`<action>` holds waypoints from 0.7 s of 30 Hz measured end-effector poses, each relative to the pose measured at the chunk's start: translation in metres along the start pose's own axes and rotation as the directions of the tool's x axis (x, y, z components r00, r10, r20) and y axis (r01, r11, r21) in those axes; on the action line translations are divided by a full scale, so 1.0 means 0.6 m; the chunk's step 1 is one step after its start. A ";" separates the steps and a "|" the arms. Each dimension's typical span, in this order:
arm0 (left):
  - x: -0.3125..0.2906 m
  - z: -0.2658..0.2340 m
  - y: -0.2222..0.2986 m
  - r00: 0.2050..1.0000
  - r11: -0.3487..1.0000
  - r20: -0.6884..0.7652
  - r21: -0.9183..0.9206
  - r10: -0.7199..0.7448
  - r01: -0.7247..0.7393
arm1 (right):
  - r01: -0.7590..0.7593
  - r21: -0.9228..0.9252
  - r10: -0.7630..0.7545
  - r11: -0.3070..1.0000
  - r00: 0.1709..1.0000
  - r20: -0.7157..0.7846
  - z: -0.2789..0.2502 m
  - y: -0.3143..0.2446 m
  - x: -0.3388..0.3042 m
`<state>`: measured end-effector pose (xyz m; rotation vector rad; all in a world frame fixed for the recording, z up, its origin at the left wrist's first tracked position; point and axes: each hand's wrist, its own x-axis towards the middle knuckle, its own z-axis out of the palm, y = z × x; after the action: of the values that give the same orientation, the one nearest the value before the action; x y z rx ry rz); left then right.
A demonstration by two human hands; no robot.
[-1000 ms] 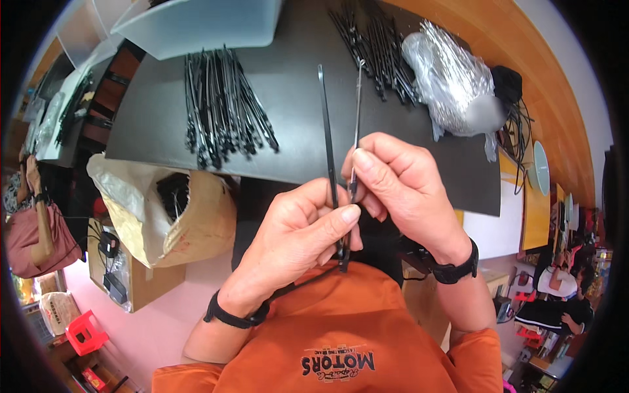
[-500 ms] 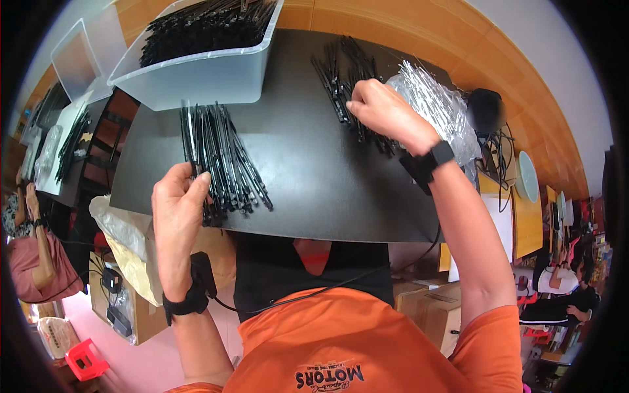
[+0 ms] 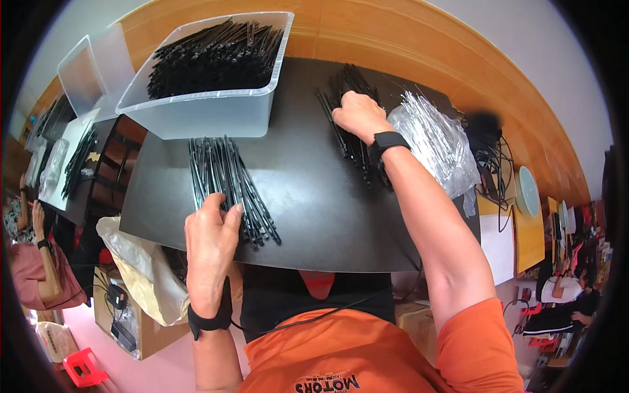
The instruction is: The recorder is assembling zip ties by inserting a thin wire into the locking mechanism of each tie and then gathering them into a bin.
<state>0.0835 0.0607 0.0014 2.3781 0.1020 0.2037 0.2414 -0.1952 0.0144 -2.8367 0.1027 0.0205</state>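
Together a second ago, left hand [image 3: 211,229] and right hand [image 3: 360,116] now work apart on the table [image 3: 327,223], the left at the left rods [image 3: 224,171], the right curled over the right rods [image 3: 354,80], splitting the work between two places; whether either grips cannot be told

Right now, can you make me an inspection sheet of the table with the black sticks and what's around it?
Surface: dark table, smooth, light shining off it.
Job's things: left bundle of black rods, fanned; right rods, also black; dark rods filling a clear tub; silvery rods in clear plastic.
Clutter: open paper sack below the table's left side.
Hands: left fingers at the left bundle; right fingers over the right rods, tips hidden.
Cables: tangled black cables off the right end.
Surroundings: red stool; person in pink at left.
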 end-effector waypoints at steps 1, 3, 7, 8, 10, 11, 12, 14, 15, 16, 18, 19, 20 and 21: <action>-0.001 0.000 -0.002 1.000 1.000 0.003 -0.001 -0.006 0.006 | -0.041 0.027 0.041 0.999 0.999 0.022 -0.009 -0.005 -0.004; -0.001 0.000 0.000 1.000 1.000 -0.017 0.019 0.005 -0.004 | -0.054 0.142 0.057 0.988 0.998 -0.020 -0.002 0.014 0.000; -0.004 0.004 -0.019 0.999 0.998 -0.031 0.054 0.031 -0.029 | -0.081 0.590 -0.021 0.803 0.986 0.164 -0.045 0.015 -0.064; -0.006 0.004 -0.015 0.999 0.998 -0.022 0.050 0.032 -0.030 | -0.089 0.587 -0.012 0.805 0.986 0.167 -0.041 0.022 -0.076; -0.011 0.006 -0.005 0.971 0.989 -0.203 -0.053 0.124 -0.138 | -0.162 0.643 0.043 0.748 0.979 0.198 -0.034 0.042 -0.095; -0.016 0.007 -0.001 0.969 0.984 -0.219 -0.108 0.115 -0.141 | -0.183 0.652 0.048 0.736 0.975 0.219 -0.033 0.049 -0.113; -0.024 0.004 0.009 0.970 0.985 -0.218 -0.104 0.110 -0.135 | -0.170 0.723 0.013 0.670 0.976 0.217 -0.040 0.042 -0.144; -0.042 0.007 0.047 0.997 0.893 -0.062 -0.445 0.041 -0.064 | -0.122 0.838 -0.035 0.531 0.986 0.165 -0.039 0.046 -0.199; -0.055 0.007 0.066 0.998 0.847 0.033 -0.531 0.044 -0.020 | -0.141 0.850 -0.056 0.508 0.979 0.196 -0.047 0.036 -0.229; -0.064 0.017 0.075 0.991 0.820 0.116 -0.572 0.072 0.008 | -0.163 0.858 -0.074 0.487 0.971 0.227 -0.053 0.030 -0.259; -0.075 0.038 0.100 0.944 0.715 0.317 -0.681 0.096 0.156 | -0.200 0.890 -0.122 0.409 0.955 0.271 -0.051 0.030 -0.311; -0.074 0.046 0.105 0.943 0.718 0.318 -0.678 0.095 0.156 | -0.246 0.890 -0.141 0.384 0.937 0.320 -0.051 0.029 -0.335; -0.072 0.054 0.111 0.900 0.619 0.428 -0.729 0.079 0.293 | -0.275 0.883 -0.155 0.381 0.922 0.354 -0.051 0.029 -0.357; -0.070 0.062 0.114 0.843 0.505 0.532 -0.749 0.074 0.428 | -0.291 0.887 -0.192 0.357 0.907 0.375 -0.050 0.029 -0.375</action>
<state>0.0499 -0.0196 0.0170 1.3098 -0.0039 -0.4201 0.0159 -0.2052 0.0438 -1.5631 0.0700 0.4499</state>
